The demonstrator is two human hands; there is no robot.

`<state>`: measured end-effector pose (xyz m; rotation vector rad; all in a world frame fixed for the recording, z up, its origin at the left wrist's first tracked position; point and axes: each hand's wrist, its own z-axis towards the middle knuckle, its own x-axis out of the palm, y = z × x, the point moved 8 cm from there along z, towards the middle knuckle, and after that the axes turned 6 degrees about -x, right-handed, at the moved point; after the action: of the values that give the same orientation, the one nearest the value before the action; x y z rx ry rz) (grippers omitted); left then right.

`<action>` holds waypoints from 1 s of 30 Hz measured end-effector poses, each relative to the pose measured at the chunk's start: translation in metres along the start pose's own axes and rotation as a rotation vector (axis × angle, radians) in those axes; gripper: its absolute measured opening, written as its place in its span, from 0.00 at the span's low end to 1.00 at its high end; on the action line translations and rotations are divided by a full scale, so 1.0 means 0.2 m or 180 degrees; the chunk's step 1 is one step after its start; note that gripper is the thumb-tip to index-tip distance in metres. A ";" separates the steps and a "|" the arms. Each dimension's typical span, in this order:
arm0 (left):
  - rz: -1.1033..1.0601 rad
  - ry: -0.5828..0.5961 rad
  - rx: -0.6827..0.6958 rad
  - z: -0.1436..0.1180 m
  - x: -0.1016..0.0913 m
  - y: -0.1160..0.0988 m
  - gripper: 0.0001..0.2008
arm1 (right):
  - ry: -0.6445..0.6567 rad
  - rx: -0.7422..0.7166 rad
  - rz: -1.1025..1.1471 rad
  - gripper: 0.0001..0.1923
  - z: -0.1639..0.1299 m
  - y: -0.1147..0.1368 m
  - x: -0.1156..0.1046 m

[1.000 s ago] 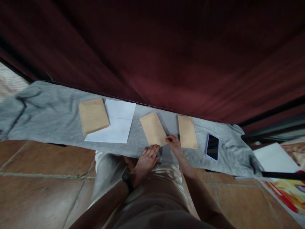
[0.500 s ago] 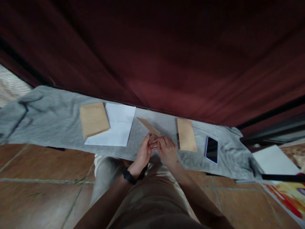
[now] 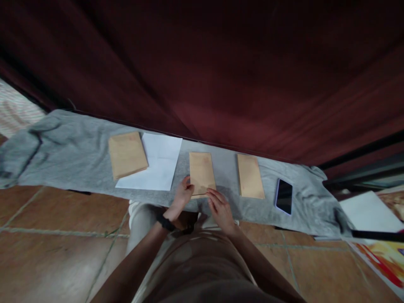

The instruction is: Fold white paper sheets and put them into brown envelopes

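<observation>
Middle envelope [image 3: 202,173], brown, lies flat on the grey cloth [image 3: 72,151], long side running away from the person, near the cloth's front edge. Left hand [image 3: 183,194] at its near left corner: fingers bent, fingertips touching the envelope's left edge; whether they pinch the paper or only rest on it, cannot tell. Black band on that wrist. Right hand [image 3: 220,205] just below the near right corner: fingers spread and loosely extended, tips at or just short of the envelope's bottom edge; nothing gripped. To the right, apart from the middle one, a second envelope [image 3: 250,175] lies flat, same way round. Further right, a phone [image 3: 283,196] with a pale rim, dark screen up, on the same cloth. To the left, a white sheet [image 3: 156,167] lies just beside the middle envelope, a small gap of cloth between them; a broader brown envelope [image 3: 127,154] overlaps the sheet's left part, slightly skewed. The cloth runs as a long strip across the view, rumpled at both ends. Behind it hangs a dark red curtain [image 3: 221,75]. In front, brown floor tiles [image 3: 53,235]. At the far right, another white sheet [image 3: 366,212] and a brightly coloured surface, partly cut off by the frame.
</observation>
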<state>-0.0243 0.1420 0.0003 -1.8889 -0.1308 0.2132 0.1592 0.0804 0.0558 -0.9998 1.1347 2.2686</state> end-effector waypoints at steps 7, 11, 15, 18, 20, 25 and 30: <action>0.1065 -0.0177 0.0238 -0.02 -0.03 -0.05 0.24 | 0.0669 -0.0397 -0.0445 0.24 -0.08 0.03 0.10; 0.1831 -0.0604 0.1018 -0.16 -0.01 -0.18 0.21 | 0.0801 -0.0351 -0.0604 0.26 -0.07 0.04 0.14; 0.2547 -0.0213 0.1923 -0.34 0.16 -0.17 0.25 | 0.0772 -0.0295 -0.0683 0.26 -0.07 0.02 0.16; 0.3050 0.0182 0.2229 -0.41 0.26 -0.08 0.30 | 0.0720 -0.0263 -0.0833 0.28 -0.09 0.00 0.17; 0.3297 0.0196 0.2346 -0.42 0.27 -0.04 0.34 | 0.0717 -0.0327 -0.0952 0.30 -0.10 0.00 0.18; 0.3547 0.0253 0.2429 -0.43 0.20 -0.02 0.38 | 0.0674 -0.0292 -0.1138 0.34 -0.12 -0.03 0.14; 0.3471 0.0309 0.2194 -0.45 0.11 -0.02 0.38 | 0.0548 -0.0185 -0.1136 0.31 -0.13 -0.08 0.07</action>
<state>0.0165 0.0651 0.0302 -1.1037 0.9463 0.7832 0.1716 0.0689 0.0258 -1.3249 0.8747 1.9698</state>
